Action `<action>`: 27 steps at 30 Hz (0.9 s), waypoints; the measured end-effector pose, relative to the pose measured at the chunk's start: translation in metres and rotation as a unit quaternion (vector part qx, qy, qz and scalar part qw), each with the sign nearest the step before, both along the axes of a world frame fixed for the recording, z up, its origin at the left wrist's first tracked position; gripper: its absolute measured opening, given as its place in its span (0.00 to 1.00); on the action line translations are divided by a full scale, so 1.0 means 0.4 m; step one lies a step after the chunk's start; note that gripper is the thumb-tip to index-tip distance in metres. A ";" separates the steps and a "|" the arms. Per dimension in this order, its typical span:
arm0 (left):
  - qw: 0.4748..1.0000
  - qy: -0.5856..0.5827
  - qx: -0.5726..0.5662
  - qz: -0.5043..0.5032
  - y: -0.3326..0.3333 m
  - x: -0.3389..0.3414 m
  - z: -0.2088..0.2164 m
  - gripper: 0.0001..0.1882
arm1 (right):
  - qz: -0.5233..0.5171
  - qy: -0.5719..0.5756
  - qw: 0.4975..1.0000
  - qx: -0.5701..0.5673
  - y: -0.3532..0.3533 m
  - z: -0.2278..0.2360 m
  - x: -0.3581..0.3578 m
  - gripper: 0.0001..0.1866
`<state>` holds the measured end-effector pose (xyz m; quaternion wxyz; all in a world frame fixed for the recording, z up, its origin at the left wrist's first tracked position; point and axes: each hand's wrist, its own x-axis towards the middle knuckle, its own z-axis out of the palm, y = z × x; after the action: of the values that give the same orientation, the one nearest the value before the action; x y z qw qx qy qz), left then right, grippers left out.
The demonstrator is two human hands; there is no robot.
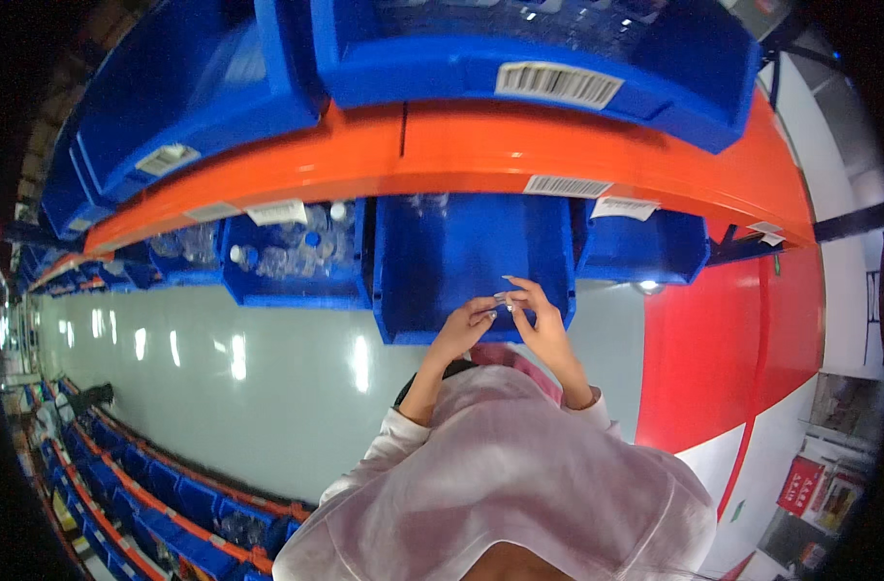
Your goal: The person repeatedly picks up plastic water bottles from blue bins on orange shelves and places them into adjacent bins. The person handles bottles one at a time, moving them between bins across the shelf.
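My left hand (465,327) and my right hand (541,324) meet over the front of a blue bin (476,247) on the shelf. The fingertips of both hands come together, the left ones bent in a pinch. A tiny pale or clear thing may be between them, but it is too small to name. On my right hand, thumb and fingers curl toward the same spot, with one finger lifted. A few clear items lie at the back of this bin; its front floor shows bare blue.
An orange shelf beam (442,150) with labels crosses above my hands, under a large upper blue bin (461,73). To the left, another blue bin (296,289) holds clear bottles with white and blue caps. A smaller blue bin (645,247) sits right. More racks stand behind left.
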<state>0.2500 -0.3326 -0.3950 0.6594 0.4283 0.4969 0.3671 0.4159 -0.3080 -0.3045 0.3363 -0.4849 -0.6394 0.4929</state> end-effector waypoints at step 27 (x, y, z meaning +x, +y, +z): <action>0.591 0.439 0.581 0.347 0.621 0.067 0.819 0.33 | -0.268 -0.126 0.766 0.571 0.722 0.617 -0.107 0.30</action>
<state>0.2766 -0.0840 -0.0675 -0.2043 0.6253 0.5182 0.5466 0.3729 -0.0193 -0.0576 0.5861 -0.4126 -0.6834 -0.1384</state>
